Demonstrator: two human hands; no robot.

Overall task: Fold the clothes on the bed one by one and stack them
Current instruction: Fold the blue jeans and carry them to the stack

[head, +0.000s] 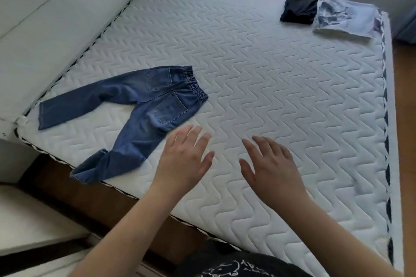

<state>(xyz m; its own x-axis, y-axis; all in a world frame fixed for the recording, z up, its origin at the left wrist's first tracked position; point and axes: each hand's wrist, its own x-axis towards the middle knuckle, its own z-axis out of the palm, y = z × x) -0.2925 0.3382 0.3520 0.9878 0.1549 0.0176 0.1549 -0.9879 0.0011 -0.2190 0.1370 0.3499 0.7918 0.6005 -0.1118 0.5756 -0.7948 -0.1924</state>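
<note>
White quilted mattress, stitched in a wavy zigzag pattern, fills most of the view, with a dark-and-white braided trim running along its edges. A pale padded headboard rises along its left side, a grey wall stands behind the far edge, and brown wooden floor shows at the right and below the near edge.

Small blue jeans lie flat and unfolded on the left part of the mattress, elastic waistband toward the middle, back pockets up, legs splayed toward the near-left corner, one cuff reaching the edge. At the far right corner a folded dark garment sits just beside a folded pale blue one, touching it.

Both hands hover over the mattress, fingers spread, holding nothing; the left hand is just beside the jeans, the right hand near it.

A black shirt at the bottom bears white print, unreadable.
</note>
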